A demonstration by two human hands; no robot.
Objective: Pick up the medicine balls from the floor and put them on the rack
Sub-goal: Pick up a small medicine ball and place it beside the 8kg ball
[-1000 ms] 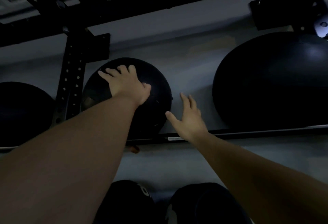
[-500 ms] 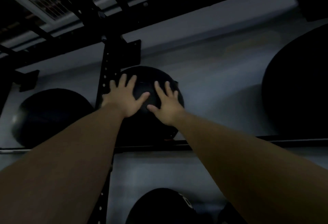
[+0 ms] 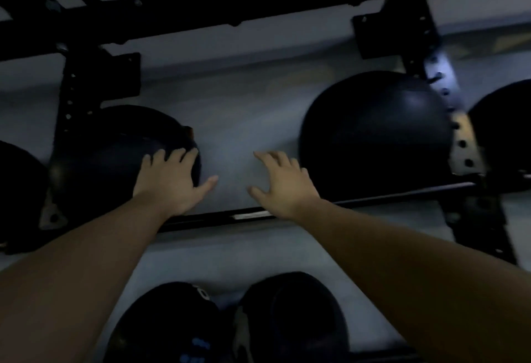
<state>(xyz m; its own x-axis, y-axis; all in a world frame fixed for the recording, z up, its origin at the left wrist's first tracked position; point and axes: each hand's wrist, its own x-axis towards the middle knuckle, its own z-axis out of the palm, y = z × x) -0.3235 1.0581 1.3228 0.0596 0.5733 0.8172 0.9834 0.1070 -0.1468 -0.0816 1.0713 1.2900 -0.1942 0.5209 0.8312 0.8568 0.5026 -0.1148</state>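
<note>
A black medicine ball [image 3: 115, 158] rests on the upper rail [image 3: 388, 200] of the black rack, next to a perforated upright [image 3: 70, 98]. My left hand [image 3: 169, 178] lies flat on the ball's right side with fingers spread, not gripping. My right hand [image 3: 283, 184] hovers open in the gap to the ball's right, touching nothing. A larger black ball [image 3: 373, 135] sits on the same rail further right. The scene is dim.
More black balls sit at the far left [image 3: 17, 187] and far right [image 3: 505, 132] of the upper rail. Two balls [image 3: 166, 325] [image 3: 296, 313] rest on the shelf below. A second upright [image 3: 448, 109] stands at right; crossbars [image 3: 201, 9] run overhead. A grey wall lies behind.
My right hand has come off the ball and moved right into the gap. My left hand has slid to the ball's right side. The view has shifted to the right.
</note>
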